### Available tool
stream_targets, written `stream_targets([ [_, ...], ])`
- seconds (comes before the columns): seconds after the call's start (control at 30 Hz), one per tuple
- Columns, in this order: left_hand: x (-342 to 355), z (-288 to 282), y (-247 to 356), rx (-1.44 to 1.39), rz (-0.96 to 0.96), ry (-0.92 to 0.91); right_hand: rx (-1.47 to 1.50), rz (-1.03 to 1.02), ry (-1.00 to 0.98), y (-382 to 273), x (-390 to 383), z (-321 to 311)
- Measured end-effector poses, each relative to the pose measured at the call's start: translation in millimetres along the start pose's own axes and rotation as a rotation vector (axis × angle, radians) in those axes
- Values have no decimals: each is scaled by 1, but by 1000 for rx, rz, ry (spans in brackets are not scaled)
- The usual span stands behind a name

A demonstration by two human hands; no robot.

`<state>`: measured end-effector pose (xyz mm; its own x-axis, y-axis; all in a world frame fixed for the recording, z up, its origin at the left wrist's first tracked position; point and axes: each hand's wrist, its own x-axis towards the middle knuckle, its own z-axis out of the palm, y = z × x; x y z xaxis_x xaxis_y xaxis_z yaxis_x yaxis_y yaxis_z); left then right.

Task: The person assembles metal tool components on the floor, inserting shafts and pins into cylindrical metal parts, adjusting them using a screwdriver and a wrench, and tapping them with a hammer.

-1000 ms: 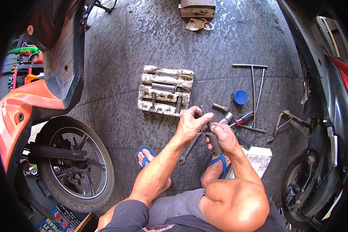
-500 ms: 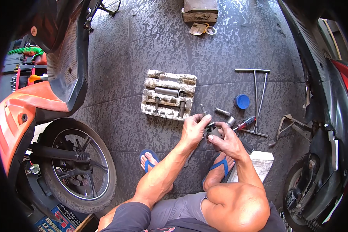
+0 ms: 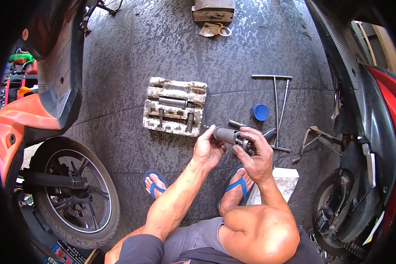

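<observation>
My left hand (image 3: 208, 148) and my right hand (image 3: 256, 154) together hold a grey cylindrical metal part (image 3: 228, 136) above the dark paved ground. The left fingers wrap its left end, the right fingers pinch its darker right end. Just beyond it lies a white foam tray (image 3: 175, 107) with several metal pieces set in its slots. A small metal rod (image 3: 236, 124) and a red-handled tool (image 3: 269, 133) lie close to my right hand. My feet in blue sandals (image 3: 154, 185) rest below.
An orange scooter with its wheel (image 3: 70, 193) stands at left, a red and black scooter (image 3: 369, 132) at right. Two T-handle wrenches (image 3: 277, 105) and a blue cap (image 3: 260, 112) lie at centre right. A white block (image 3: 286, 180) sits by my right knee. A wooden block (image 3: 213, 11) lies far back.
Both hands have lifted the grey cylindrical part and turned it so its length shows. The view has shifted slightly; the tray appears lower in the picture.
</observation>
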<state>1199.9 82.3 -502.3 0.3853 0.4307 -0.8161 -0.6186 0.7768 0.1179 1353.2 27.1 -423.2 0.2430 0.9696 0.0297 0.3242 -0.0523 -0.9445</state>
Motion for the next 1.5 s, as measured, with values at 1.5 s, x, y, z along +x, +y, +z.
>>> stream_targets([
  [1.5, 13, -1, 26, 122, 64, -151, -958, -61, -330, 107, 3, -78],
])
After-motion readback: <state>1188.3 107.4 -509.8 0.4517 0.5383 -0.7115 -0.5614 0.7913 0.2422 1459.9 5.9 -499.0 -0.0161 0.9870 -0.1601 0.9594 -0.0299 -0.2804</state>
